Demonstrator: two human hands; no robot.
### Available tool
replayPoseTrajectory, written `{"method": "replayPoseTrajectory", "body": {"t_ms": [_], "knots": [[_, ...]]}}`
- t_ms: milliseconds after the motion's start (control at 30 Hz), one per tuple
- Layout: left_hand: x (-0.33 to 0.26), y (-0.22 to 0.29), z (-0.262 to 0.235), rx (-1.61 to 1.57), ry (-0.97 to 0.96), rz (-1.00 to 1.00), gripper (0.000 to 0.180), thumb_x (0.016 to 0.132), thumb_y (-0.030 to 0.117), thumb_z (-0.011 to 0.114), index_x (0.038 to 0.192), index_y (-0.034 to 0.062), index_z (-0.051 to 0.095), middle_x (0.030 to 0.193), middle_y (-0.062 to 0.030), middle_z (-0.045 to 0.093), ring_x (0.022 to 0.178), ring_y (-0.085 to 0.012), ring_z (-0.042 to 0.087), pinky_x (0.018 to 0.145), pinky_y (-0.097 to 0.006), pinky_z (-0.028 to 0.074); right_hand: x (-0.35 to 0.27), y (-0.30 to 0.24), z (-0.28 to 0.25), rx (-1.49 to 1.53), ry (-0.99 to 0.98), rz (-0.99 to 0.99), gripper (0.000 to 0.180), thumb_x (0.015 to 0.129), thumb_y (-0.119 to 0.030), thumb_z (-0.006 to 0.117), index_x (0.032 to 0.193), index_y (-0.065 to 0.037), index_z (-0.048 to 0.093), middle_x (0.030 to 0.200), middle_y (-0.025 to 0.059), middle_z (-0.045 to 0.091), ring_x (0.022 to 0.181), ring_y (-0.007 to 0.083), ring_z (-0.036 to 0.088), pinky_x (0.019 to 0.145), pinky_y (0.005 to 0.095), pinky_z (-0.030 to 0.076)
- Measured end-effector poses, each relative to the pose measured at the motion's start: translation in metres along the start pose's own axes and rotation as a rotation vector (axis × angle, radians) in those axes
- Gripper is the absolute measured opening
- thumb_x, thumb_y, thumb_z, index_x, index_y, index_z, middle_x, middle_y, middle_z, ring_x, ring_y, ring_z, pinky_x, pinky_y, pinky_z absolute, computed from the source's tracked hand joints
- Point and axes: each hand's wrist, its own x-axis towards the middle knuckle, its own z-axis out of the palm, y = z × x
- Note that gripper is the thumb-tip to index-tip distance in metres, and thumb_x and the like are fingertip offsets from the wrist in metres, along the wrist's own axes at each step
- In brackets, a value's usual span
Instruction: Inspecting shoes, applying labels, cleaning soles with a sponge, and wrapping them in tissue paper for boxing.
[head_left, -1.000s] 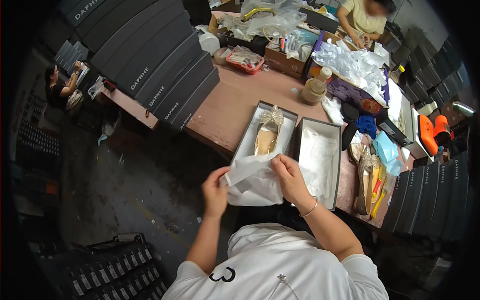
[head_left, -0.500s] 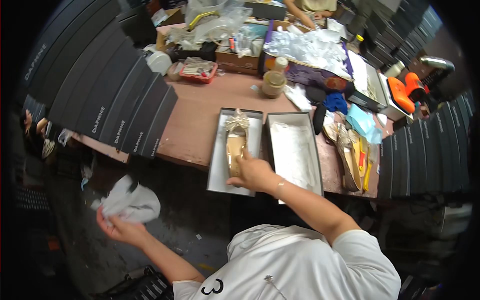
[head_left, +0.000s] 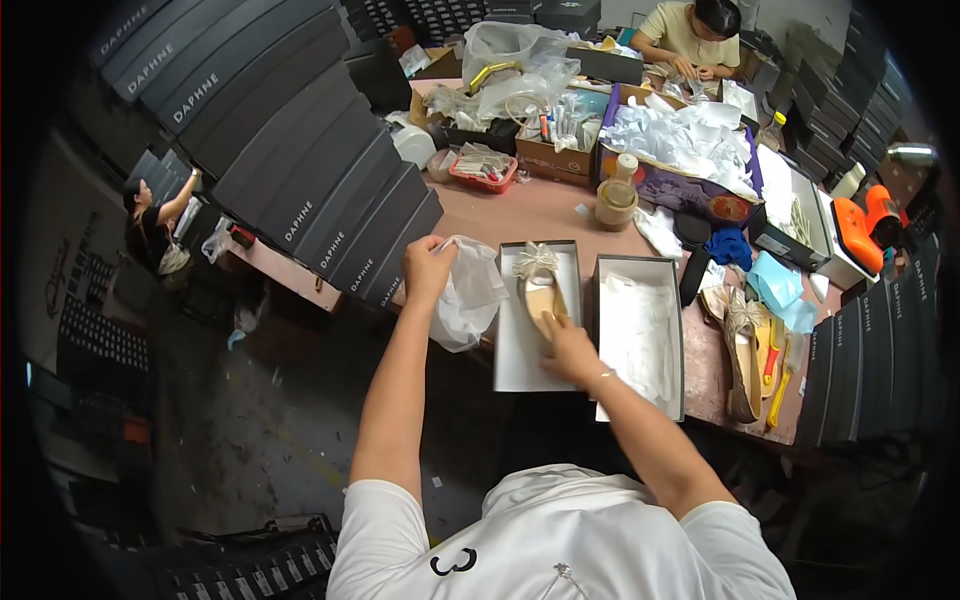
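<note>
My left hand pinches the upper edge of a translucent sheet of white tissue paper, which hangs beside the stacked boxes. A beige-gold flat shoe with a bow lies in a shallow grey-white box part, toe end away from me. My right hand is closed on the shoe's heel end; the fingertips are partly hidden. To the right sits a second open box part, lined with crumpled white paper.
Tall stacks of dark shoeboxes stand left and right. Another pair of shoes lies beside yellow-handled tools. Behind are a glue bottle and a paper-filled carton. A co-worker sits across the table.
My left hand has lifted the tissue paper from low on the left up to the table's edge by the boxes. My right hand stays at the shoe's heel end. The view has shifted.
</note>
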Motion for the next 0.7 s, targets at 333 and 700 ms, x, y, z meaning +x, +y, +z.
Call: {"method": "replayPoseTrajectory", "body": {"t_ms": [333,700], "knots": [[-0.059,0.072,0.025,-0.407,-0.130,-0.033,0.010,0.075,0.002,0.066,0.084,-0.0028,0.066,0.079,-0.0023,0.065,0.073,-0.0083,0.058,0.067,-0.024,0.046,-0.146,0.007,-0.113,1.500,-0.393,-0.077,0.091,0.070,-0.016,0.073,0.145,0.006,0.026,0.140,0.0125,0.043,0.130,0.0186,0.041,0.109,0.0293,0.029],[-0.095,0.117,0.015,0.012,-0.142,0.196,0.016,0.081,0.011,0.069,0.088,-0.0031,0.067,0.080,-0.0135,0.063,0.074,-0.0257,0.063,0.067,-0.032,0.048,-0.117,0.052,-0.057,2.162,-0.516,-0.160,0.074,0.083,-0.037,0.058,0.141,0.000,0.032,0.120,0.0220,0.052,0.105,0.0339,0.058,0.062,0.0384,0.059]]}}
